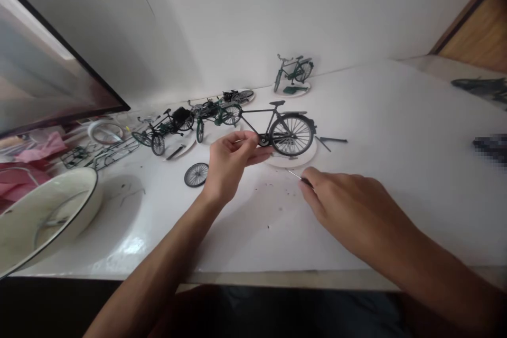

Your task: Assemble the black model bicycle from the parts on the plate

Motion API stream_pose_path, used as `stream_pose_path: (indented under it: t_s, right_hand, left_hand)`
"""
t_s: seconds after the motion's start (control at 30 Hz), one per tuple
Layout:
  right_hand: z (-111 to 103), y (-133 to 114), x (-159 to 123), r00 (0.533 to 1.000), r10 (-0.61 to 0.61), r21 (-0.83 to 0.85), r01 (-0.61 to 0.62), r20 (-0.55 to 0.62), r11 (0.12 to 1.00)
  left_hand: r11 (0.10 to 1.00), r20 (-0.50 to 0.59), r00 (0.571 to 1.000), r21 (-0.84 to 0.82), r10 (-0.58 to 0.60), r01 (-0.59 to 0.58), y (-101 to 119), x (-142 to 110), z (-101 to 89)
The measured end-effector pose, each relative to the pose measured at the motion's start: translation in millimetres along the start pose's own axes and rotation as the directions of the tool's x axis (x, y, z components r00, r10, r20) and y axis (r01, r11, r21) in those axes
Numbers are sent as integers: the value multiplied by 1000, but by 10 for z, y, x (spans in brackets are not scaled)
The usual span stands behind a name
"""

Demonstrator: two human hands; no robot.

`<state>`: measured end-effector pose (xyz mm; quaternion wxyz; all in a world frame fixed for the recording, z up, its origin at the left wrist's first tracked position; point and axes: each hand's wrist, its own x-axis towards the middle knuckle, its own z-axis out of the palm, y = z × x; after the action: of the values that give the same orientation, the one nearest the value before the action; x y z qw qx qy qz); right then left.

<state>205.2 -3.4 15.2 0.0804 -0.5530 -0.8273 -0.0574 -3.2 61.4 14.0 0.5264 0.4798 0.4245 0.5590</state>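
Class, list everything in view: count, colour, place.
model bicycle: one, dark, in left hand
thin tool: one, silver, in right hand
loose wheel: one, black, centre left
standing bicycle: one, green, back
other bicycles: several, dark, back left
rods: two, black, centre right
discs: several, white, under bicycles
basin: one, cream, left
frames: several, dark, behind basin
pink material: uncounted, left
framed panel: one, grey, upper left
wooden panel: one, brown, upper right
wall: one, white, back
table: one, white, beneath
hands: two, bare, centre

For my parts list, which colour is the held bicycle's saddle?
The saddle is black, as the head view shows.
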Motion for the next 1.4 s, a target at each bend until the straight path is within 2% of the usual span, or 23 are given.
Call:
stream_pose_path:
  t_s: [0.1,0.17,0.2,0.23,0.27,0.33,0.37,0.4,0.43,0.53,0.6,0.77,0.87,0.97,1.23,1.3,1.4]
  right_hand:
    - [81,-26,91,995,15,111,-4,-96,994]
    - [84,-22,152,976,68,311,-1,-205,951]
    - [76,-20,181,970,117,461,-5,-215,888]
    - [65,-21,208,968,165,623,-12,-190,782]
    - [54,-26,232,969,199,769,-16,-145,640]
    - [43,-49,265,972,224,939,-9,-72,343]
    - [44,-64,273,970,236,971,4,-62,237]
    - [47,-79,275,963,261,986,19,-63,168]
    - [54,-93,273,953,296,991,31,-68,129]
    - [79,-111,258,923,377,994,43,-80,106]
    - [96,-95,257,914,402,998,27,-49,59]
    - [108,-29,272,940,335,983,-1,63,-181]
    - [86,-28,264,941,324,970,-19,100,-244]
    - [70,-45,251,935,337,967,-26,114,-253]
    - [116,-64,265,917,371,961,-41,144,-272]
    - [119,-23,277,942,308,955,-43,137,-293]
    - [109,78,286,992,107,959,-30,62,-281]
  left_hand:
    - [992,18,999,-118,-35,37,0,-18,24]
    - [982,57,997,-179,-51,61,9,-62,74]
    - [976,78,995,-205,-64,79,15,-94,111]
    - [969,99,992,-226,-79,100,21,-130,153]
    - [964,114,989,-239,-92,118,25,-170,198]
    - [962,139,985,-238,-99,130,28,-249,284]
    - [966,145,986,-229,-86,118,27,-283,319]
    - [972,148,986,-211,-70,101,23,-310,346]
    - [979,148,988,-185,-53,81,16,-330,364]
    - [996,135,990,-75,-32,42,-7,-339,376]
    - [999,127,991,-17,-38,41,-18,-324,366]
    - [998,140,990,61,-17,8,13,-320,360]
    - [993,147,989,113,23,-39,49,-338,367]
    - [987,172,985,148,32,-57,73,-340,365]
    - [987,268,962,163,-52,8,102,-303,300]
    - [990,291,953,134,-79,41,116,-309,294]
    - [993,319,941,54,-115,103,136,-328,291]
